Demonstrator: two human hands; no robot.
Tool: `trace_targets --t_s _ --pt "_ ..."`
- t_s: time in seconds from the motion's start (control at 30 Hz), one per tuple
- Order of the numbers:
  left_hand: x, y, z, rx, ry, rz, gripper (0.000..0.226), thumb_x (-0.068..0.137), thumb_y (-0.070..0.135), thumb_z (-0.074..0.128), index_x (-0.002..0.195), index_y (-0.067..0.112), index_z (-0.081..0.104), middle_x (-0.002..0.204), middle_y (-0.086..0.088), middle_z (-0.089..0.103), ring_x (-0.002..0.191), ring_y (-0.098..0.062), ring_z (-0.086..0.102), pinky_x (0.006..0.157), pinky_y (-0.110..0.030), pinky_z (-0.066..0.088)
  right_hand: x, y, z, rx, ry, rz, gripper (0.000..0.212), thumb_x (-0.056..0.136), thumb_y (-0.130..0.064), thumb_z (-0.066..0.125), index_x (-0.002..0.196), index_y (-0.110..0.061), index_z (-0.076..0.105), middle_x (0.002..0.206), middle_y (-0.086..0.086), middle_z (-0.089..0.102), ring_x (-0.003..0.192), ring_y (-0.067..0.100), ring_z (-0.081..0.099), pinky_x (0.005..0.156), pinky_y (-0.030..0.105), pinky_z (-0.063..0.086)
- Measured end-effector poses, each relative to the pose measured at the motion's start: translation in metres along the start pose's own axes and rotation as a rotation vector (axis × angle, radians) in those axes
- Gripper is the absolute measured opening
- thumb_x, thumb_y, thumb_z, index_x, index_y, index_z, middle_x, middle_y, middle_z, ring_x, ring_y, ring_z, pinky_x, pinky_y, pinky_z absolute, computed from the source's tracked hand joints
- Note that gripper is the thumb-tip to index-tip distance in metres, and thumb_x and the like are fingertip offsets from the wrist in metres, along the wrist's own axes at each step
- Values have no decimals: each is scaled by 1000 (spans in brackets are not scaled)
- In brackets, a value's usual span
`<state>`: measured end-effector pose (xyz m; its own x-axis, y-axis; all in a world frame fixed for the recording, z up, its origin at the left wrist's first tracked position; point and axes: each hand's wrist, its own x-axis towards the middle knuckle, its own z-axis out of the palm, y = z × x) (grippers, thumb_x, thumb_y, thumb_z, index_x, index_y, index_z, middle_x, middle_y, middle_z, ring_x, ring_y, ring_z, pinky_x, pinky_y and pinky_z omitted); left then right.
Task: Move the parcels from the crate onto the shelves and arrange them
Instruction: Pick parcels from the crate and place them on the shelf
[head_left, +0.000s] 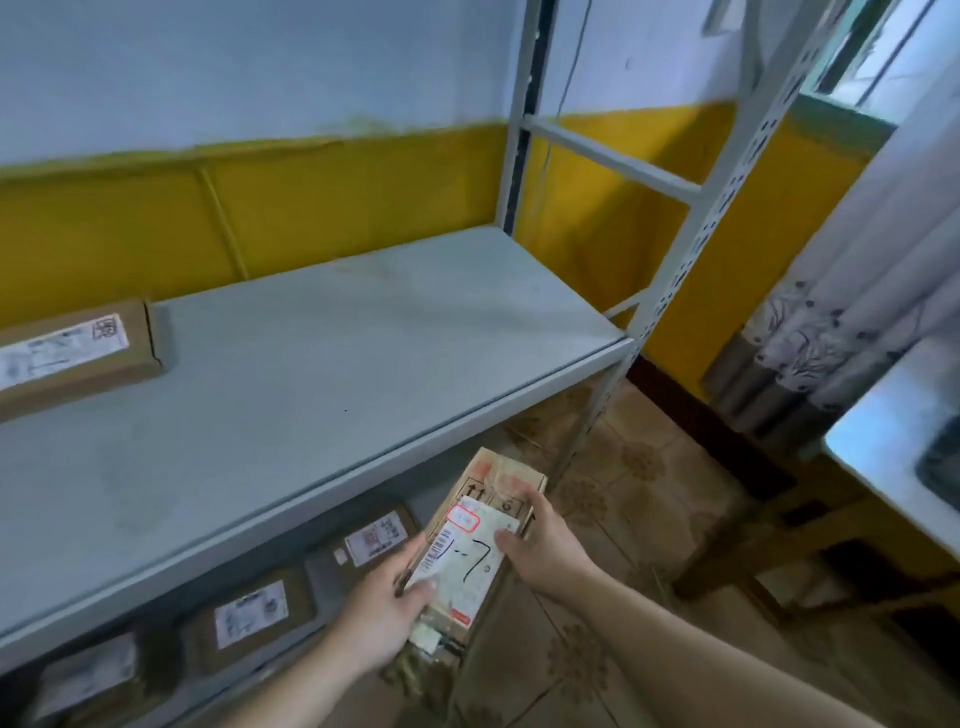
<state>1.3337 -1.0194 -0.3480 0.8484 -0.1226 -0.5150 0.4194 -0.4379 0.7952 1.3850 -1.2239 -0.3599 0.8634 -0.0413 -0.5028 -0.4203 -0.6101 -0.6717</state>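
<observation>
Both hands grasp one box (470, 540), a long cardboard parcel whose white label is marked in black pen. It is held in the air just below and in front of the shelf's front edge, near that edge's right end. The left hand (387, 605) holds the box's near left side with the thumb on the label. The right hand (545, 545) clasps its right edge, thumb on top. The shelf (322, 364) is a pale grey board. At its far left a flat parcel (72, 348) lies label up, set back from the front edge and partly cut off by the frame. From that parcel, open grey surface runs to the post (722, 218) at the shelf's front right corner. Under the shelf three lower parcels (254, 608) lie in a row, the rightmost just beside the left hand. Right of the shelf, tiled floor (639, 499) lies open as far as a curtain (852, 322).
</observation>
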Motion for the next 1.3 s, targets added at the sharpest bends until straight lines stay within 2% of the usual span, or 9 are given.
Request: trace_targets --t_s 0.13,0.23,0.33,0.5,0.7,0.87,1.07,1.2,1.3 --pt "59 -24 15 -56 70 -57 57 98 24 53 148 39 29 113 17 62 76 2 69 58 -16 52 67 17 10 -41 -96 -35 60 97 -29 60 147 -38 26 113 -8 63 84 1 65 54 12 48" --pt "121 -45 36 -91 118 -88 58 97 23 55 149 33 30 114 17 60 80 -2 69 69 -24 58 130 38 19 -71 -135 -112 51 97 -32 60 138 -41 32 114 -8 65 89 3 65 67 15 54" --pt "196 -68 64 -100 196 -88 53 99 20 53 147 29 34 113 15 56 81 6 60 59 -9 48 205 75 31 -90 -151 -172 53 96 -39 58 140 -42 28 121 -10 66 101 11 66 90 34 56" --pt "318 -120 108 -121 278 -85 46 98 27 53 143 33 42 121 10 64 98 -7 64 83 -26 53 322 144 59 -105 -165 -225 58 100 -44 52 149 -35 24 135 -7 60 115 17 62 95 27 46" --pt "431 -171 130 -138 356 3 41 98 20 54 136 34 49 117 7 66 99 -14 66 89 -34 53 444 206 105 101 -174 -353 64 96 -44 58 152 -36 28 137 -7 59 122 19 58 105 44 47" --pt "476 -181 124 -74 454 95 47 98 23 54 143 31 42 126 8 60 100 -11 60 84 -24 48 493 219 122 284 -138 -466 62 98 -46 55 152 -44 23 134 -15 55 120 9 54 93 27 45" --pt "490 -182 108 144 465 59 49 98 38 50 145 40 35 124 2 63 98 -18 66 83 -33 54 524 242 135 297 -101 -509 57 102 -45 46 153 -46 21 145 -10 51 133 16 48 105 35 40" --pt "491 -176 111 519 555 -26 55 95 54 44 147 42 31 148 -5 36 128 -27 47 104 -41 43 542 270 142 158 -110 -441 61 100 -53 46 155 -38 25 151 -4 45 135 22 46 111 44 38" --pt "483 -164 128 628 519 -9 77 85 73 41 151 38 21 160 -1 14 145 -30 18 115 -47 27 551 284 146 19 -69 -477 63 100 -47 50 155 -28 27 151 4 43 135 23 44 110 35 36"
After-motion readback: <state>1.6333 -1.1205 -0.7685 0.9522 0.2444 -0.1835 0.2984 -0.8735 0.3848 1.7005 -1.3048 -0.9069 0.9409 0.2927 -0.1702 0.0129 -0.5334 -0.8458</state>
